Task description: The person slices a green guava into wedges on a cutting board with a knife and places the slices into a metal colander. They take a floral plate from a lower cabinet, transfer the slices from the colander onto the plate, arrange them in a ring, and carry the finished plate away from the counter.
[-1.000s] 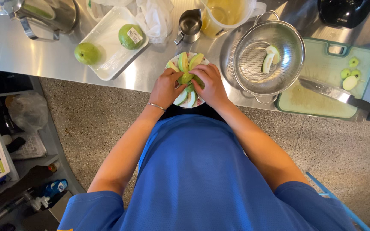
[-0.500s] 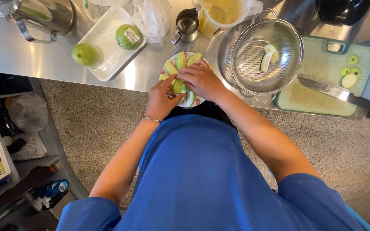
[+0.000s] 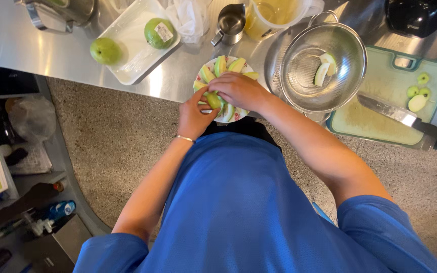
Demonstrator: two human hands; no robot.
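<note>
**Inspector:** Plate point(image 3: 201, 87), small and patterned, on the steel counter point(image 3: 51, 55) at its near edge. Green apple slices point(image 3: 228, 65) fanned round its rim. Confirm the hands.

**Assistant:** Right hand point(image 3: 238, 90) lies palm-down over the middle of the plate, fingers curled together and reaching toward the left side. Left hand point(image 3: 194, 117) comes up from the near edge, with a thin bracelet point(image 3: 184, 138) on the wrist. Its thumb and fingers pinch a green apple piece point(image 3: 213, 100) where the two hands meet.

**Inspector:** Does the right hand grip that piece as well?

**Assistant:** Its fingertips touch it. Whether they close on it I cannot tell; the knuckles hide them.

**Inspector:** Surroundings.

**Assistant:** To the right of the plate, just beside it, a metal colander point(image 3: 307, 83) holding two pale apple slices point(image 3: 324, 68). Further right, a green cutting board point(image 3: 380, 121) with a knife point(image 3: 393, 114) lying across it and a few small apple pieces point(image 3: 417, 96) near its far corner. To the left, well apart from the plate, a white tray point(image 3: 132, 55) with one whole green apple point(image 3: 159, 32) on it, stickered, and a second whole apple point(image 3: 105, 50) at the tray's left edge. Behind the plate, a small metal jug point(image 3: 230, 23) and a clear pitcher point(image 3: 274, 15) of yellowish liquid.
</note>
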